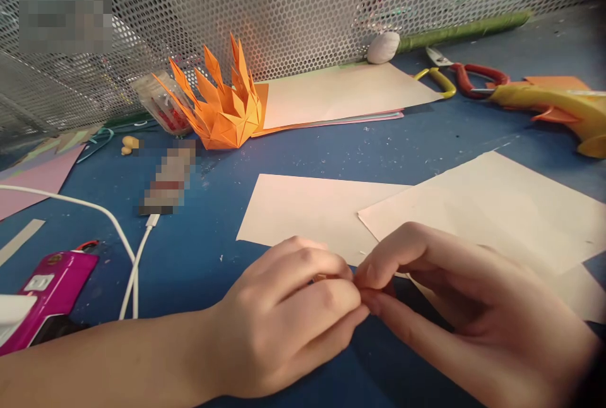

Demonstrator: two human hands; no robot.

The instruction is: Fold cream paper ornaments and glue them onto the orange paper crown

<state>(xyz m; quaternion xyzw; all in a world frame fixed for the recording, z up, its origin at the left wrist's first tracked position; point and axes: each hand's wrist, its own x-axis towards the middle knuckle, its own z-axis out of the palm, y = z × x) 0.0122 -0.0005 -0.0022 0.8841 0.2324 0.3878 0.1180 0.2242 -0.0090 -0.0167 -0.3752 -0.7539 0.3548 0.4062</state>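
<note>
Over the near part of the blue table [199,288], our left hand [293,319] and our right hand [454,307] meet at the fingertips. The left fingers are bent inward and the left thumb is hidden; the right thumb and forefinger come close together at the same spot. Whether they grasp something small there, we cannot tell, because our own fingers cover it. Just beyond our hands lie the left white sheet [307,206] and the right white sheet [492,212], which overlaps it. As we judge, anything pinched between the fingertips could slip or crease, if one hand pulls more strongly than the other. The sheets seem to lie loose, so a dragging wrist could shift or bend them. Also, if our left forearm [142,357] catches the white cable [127,250], the blurred object [170,177] at its end could be dragged away from the orange paper crown [227,120].
</note>
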